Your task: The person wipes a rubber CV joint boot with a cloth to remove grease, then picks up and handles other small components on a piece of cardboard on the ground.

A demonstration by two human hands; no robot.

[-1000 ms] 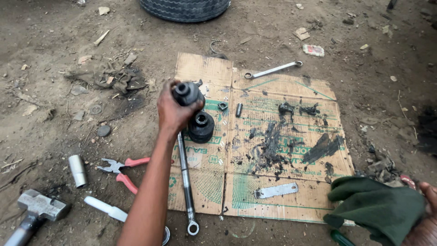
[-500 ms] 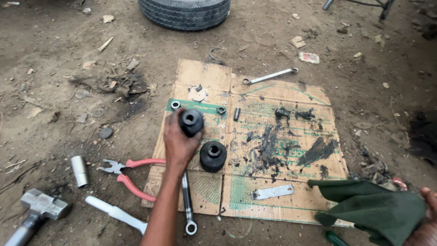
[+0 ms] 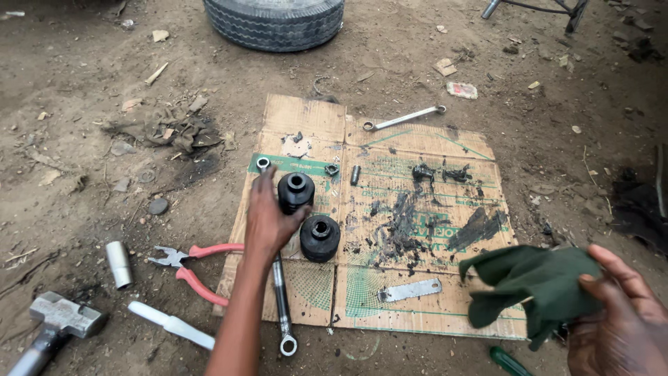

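The left hand (image 3: 268, 221) has lowered its black bushing (image 3: 296, 192) toward the cardboard's (image 3: 417, 306) left edge, fingers wrapped around it. A second bushing (image 3: 320, 237) stands just beside; the right hand (image 3: 616, 313) grips a green rag (image 3: 532, 282) at the right corner

i see even, soft daylight; shadows faint; no glare; focus sharp centrally; slight blur at the lower edge.
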